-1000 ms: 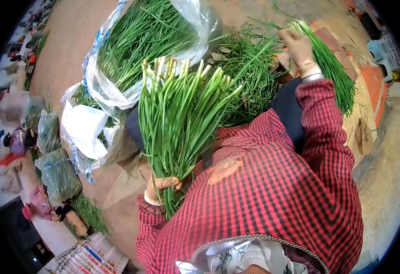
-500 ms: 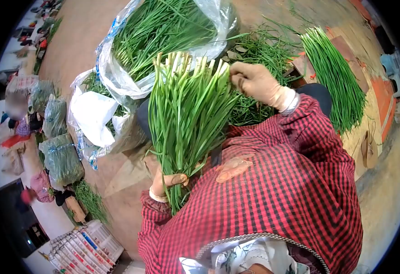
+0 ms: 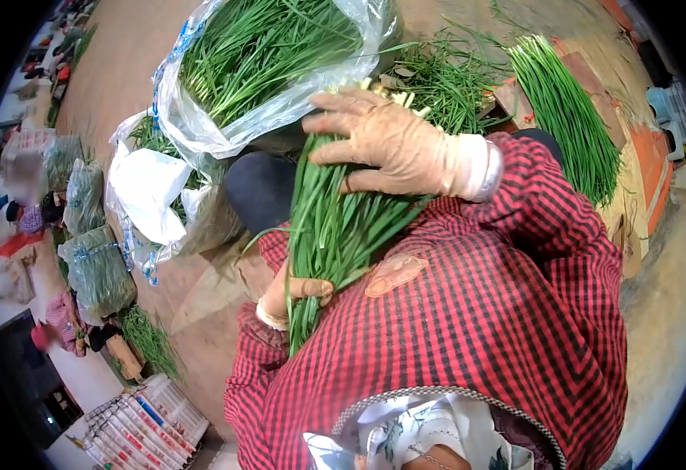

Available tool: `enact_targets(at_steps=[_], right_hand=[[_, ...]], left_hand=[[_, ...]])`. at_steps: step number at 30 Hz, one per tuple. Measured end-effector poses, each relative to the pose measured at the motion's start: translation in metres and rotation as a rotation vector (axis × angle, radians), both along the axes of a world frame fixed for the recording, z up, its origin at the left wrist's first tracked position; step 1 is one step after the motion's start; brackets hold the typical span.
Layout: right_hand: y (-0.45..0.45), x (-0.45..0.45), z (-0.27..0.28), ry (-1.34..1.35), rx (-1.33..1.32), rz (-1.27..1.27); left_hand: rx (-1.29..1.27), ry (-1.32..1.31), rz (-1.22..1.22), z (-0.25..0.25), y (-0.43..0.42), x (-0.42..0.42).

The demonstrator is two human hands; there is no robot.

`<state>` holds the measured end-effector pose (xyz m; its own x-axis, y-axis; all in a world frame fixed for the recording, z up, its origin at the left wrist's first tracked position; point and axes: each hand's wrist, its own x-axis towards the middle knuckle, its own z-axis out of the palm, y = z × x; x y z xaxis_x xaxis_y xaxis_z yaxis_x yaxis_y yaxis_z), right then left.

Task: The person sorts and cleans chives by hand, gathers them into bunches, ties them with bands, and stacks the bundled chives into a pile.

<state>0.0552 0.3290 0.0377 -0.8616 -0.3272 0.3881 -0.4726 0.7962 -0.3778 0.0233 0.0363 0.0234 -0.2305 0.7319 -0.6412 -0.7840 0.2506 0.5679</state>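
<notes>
"Where's the green bunch [image 3: 329, 223]?"
"In front of my checked smock [image 3: 468, 329]: my left grip [image 3: 289, 296] clasps its leafy end, my right grip [image 3: 396, 149] lies splayed across its stems"

Person in a red-and-black checked garment [image 3: 468, 329], viewed from the head camera. The gloved left hand [image 3: 289, 298] grips the leafy end of a bunch of green stalks [image 3: 327, 219]; the gloved right hand [image 3: 394, 145], its fingers [image 3: 335, 152] spread, lies across the bunch near the pale ends [image 3: 407, 100], which it partly hides. Beyond, an open plastic bag [image 3: 172, 110] contains loose stalks [image 3: 272, 51], with white plastic [image 3: 155, 196] beside it. Loose greens [image 3: 456, 82] lie between the plastic bag and a neat sheaf [image 3: 570, 117] at right.
</notes>
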Motion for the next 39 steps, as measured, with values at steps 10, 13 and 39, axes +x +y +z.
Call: enact_targets(at_steps=[10, 13, 39], right_hand=[[0.021, -0.012, -0.021, -0.166, -0.892, -0.310], [0.069, -0.014, -0.014, -0.220, -1.297, -0.525], [0.129, 0.068, -0.030, -0.568, -0.984, -0.696]], left_hand=[[0.023, -0.162, -0.083, -0.008, 0.003, 0.001], [0.037, -0.016, -0.205, -0.014, 0.000, -0.003], [-0.058, 0.436, -0.120, 0.003, -0.011, -0.008]])
